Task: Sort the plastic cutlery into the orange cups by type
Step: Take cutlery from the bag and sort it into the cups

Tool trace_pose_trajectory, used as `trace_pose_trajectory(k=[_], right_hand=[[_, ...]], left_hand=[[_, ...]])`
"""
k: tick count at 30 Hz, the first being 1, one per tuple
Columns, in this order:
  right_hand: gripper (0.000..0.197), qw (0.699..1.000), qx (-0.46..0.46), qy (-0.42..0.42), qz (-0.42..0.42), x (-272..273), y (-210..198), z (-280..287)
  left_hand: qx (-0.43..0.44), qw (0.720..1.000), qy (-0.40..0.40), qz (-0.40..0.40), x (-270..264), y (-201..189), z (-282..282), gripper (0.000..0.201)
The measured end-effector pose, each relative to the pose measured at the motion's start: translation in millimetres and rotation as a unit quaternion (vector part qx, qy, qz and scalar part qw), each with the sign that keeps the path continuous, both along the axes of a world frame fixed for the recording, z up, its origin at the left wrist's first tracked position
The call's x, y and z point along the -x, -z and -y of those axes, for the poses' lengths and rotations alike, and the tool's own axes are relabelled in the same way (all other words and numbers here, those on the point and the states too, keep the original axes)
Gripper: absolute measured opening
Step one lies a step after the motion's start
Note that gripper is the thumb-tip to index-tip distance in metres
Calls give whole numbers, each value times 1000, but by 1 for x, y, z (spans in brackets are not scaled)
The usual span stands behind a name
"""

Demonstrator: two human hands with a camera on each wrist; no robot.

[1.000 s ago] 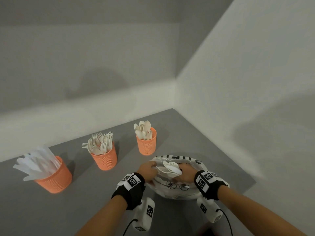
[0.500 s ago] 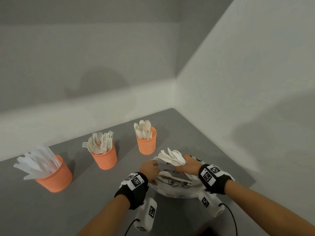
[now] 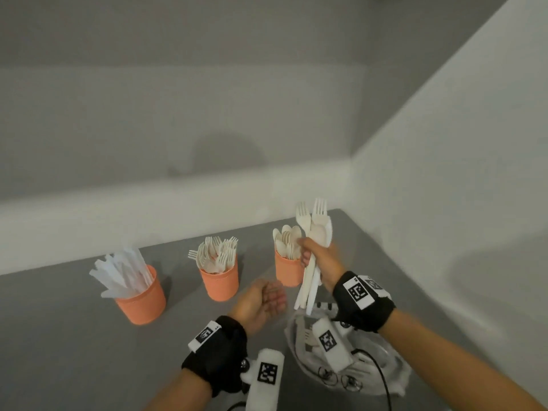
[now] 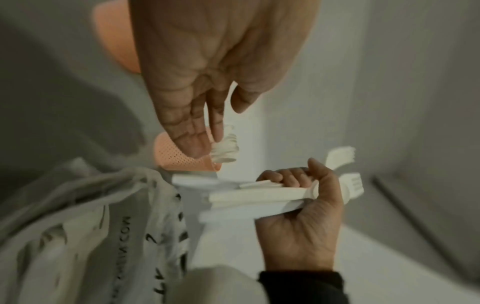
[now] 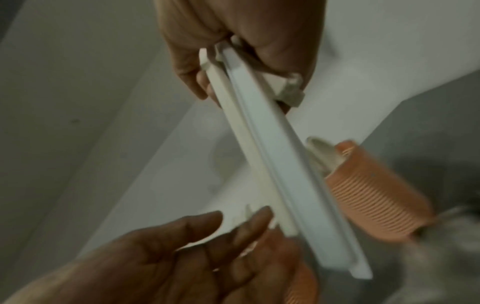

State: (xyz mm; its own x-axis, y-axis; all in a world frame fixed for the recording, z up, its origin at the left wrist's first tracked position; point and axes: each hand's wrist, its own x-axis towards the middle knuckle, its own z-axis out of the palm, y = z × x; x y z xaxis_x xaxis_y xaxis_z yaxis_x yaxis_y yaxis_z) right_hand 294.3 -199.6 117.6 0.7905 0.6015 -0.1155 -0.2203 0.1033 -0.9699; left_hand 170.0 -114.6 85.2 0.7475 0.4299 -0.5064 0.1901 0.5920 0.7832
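Observation:
Three orange cups stand in a row on the grey table: a knife cup (image 3: 141, 298) at left, a fork cup (image 3: 220, 280) in the middle, a spoon cup (image 3: 288, 270) at right. My right hand (image 3: 320, 258) grips a bunch of white cutlery (image 3: 313, 250), forks, a spoon and a serrated knife, held upright in front of the spoon cup. The handles (image 5: 275, 164) point down toward my left hand (image 3: 264, 301), which hovers palm up with straight fingers, holding nothing. The same bunch (image 4: 259, 197) shows in the left wrist view.
A crumpled white plastic bag (image 3: 350, 369) with black print lies on the table under my right wrist, with more cutlery inside. White walls close the corner behind and to the right. The grey table (image 3: 74, 351) shows bare surface at front left.
My right hand has lifted the bunch of cutlery out of the bag and up beside the spoon cup. My left hand let go of the bag and turned palm up.

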Motion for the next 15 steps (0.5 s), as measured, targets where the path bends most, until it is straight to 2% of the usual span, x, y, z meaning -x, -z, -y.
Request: trace_pose_trajectory(k=[3,6,8,11,15], right_hand=[[27,1000,-18,2,-18,23,1,-33],[32,999,-33,-18,-15,46,3,-61],[31,999,-38,-32,7,60,1,-77],[19,998,-38,-23,53,75,-4,-97],[25,995,-34,5,99,91,-2,-116]], left_hand=[[63,997,-8,-39,12,6,-11,42],[80,995,-28,-60,25,12,-20,42],[114,991,-57,-40,32,14,-26,41],[183,976,-113,26,43,7,-35,40],[212,964,-141,82,48,-8,-46,39]])
